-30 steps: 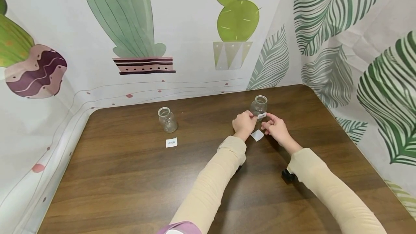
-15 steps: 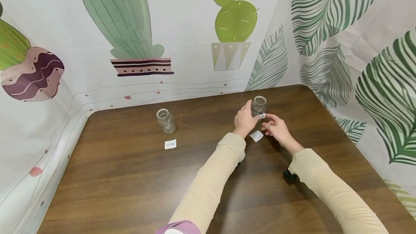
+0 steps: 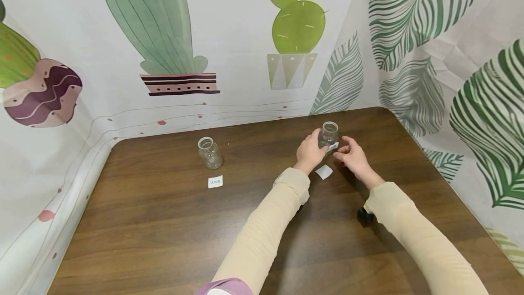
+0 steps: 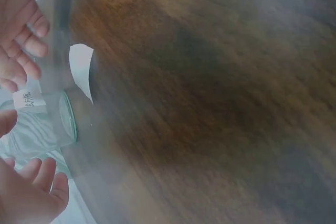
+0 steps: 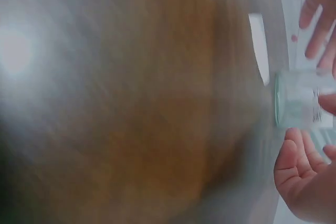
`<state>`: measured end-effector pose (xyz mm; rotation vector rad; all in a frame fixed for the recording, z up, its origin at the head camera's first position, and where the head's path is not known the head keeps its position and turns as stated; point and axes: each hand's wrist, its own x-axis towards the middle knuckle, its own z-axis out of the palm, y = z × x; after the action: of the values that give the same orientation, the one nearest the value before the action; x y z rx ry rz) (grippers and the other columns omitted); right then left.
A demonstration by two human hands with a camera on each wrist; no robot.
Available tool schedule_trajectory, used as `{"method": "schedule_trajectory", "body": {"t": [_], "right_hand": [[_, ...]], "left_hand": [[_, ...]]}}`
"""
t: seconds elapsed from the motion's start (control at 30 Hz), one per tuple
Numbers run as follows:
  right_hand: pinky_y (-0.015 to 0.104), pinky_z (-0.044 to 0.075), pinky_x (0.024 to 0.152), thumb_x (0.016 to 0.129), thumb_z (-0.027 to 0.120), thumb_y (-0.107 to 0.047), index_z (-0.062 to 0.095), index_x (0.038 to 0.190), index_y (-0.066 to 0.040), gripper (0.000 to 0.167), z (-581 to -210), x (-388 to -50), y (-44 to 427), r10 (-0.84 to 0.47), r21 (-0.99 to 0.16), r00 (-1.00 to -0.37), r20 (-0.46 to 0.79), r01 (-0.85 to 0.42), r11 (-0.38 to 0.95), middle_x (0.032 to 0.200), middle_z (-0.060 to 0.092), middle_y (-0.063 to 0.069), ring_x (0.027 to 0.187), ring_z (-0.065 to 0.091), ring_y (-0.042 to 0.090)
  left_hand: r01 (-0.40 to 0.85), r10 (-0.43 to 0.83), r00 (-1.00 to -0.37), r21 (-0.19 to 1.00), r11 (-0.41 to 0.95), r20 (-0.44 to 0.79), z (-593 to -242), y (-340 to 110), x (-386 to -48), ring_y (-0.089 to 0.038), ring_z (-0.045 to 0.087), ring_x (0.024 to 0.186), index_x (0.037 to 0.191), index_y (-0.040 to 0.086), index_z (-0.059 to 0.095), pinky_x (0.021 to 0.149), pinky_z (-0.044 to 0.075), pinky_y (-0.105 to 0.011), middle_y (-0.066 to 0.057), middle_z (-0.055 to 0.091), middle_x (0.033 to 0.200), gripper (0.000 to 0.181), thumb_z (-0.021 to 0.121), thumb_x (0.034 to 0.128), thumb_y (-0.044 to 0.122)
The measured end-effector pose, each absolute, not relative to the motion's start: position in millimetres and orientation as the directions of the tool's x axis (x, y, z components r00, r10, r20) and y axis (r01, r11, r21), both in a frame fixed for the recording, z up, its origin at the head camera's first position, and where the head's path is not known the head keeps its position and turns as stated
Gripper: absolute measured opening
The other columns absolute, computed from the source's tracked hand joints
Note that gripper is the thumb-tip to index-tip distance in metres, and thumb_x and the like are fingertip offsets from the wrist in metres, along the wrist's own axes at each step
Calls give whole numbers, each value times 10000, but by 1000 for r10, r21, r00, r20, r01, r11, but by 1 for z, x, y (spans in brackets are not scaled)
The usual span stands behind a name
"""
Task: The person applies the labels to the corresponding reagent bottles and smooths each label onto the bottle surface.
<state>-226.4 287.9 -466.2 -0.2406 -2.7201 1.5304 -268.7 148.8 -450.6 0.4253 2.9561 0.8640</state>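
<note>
A clear glass jar [image 3: 329,132] stands upright at the back right of the table, with a white written label [image 3: 334,145] on its front. My left hand [image 3: 310,151] holds the jar from its left side, thumb in front by the label and fingers around the side. Just right of the jar, my right hand [image 3: 354,159] has loosely bent fingers and appears to hold nothing. In the left wrist view, the label [image 4: 27,98] shows dark writing, and the right hand [image 4: 21,35] is beside it. A small white paper piece [image 3: 324,172] lies in front of the jar.
Another glass jar [image 3: 210,154] stands at the back left, with a white written label [image 3: 215,181] lying before it on the wooden table [image 3: 172,226]. A patterned wall covering [image 3: 241,35] borders the table's back edge, close behind the jars.
My left fingers have spread from the label to around the jar's side. My right hand has come off the label and drawn slightly right.
</note>
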Motion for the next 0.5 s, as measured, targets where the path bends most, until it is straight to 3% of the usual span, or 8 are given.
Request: {"method": "schedule_trajectory", "body": {"t": [0.1,0.17,0.3,0.5], "right_hand": [[306,440,681,797,612,-127,206,1371,-6,714,-463,-234,294,80,-797,-995,-62,98,596,1209,457,267,816,537,247],[371,435,752,813,611,-168,198,1380,-17,718,-459,-238,296,30,-784,-998,-63,68,618,1279,413,264,918,519,324],[456,439,818,842,590,-212,283,1343,6,627,-456,-244,298,-14,-795,-999,-32,17,607,1242,469,261,1015,523,382],[398,479,744,827,609,-246,391,1260,3,545,-462,-247,298,12,-763,-1000,20,-7,646,1140,550,245,921,571,353]], "left_hand": [[262,283,-958,541,799,45,-453,148,-268,-171,591,993,1305,260,360,739,483,-320,5,588,1152,574,618,799,342],[269,290,-956,546,793,49,-454,147,-268,-167,592,992,1309,260,355,741,482,-317,2,595,1143,587,625,794,339],[284,304,-951,552,784,57,-456,145,-269,-165,594,987,1312,259,350,737,482,-317,6,597,1145,588,622,797,339],[329,350,-934,572,752,77,-461,138,-271,-162,580,1019,1325,269,333,753,480,-331,8,573,1185,611,616,795,380]]}}
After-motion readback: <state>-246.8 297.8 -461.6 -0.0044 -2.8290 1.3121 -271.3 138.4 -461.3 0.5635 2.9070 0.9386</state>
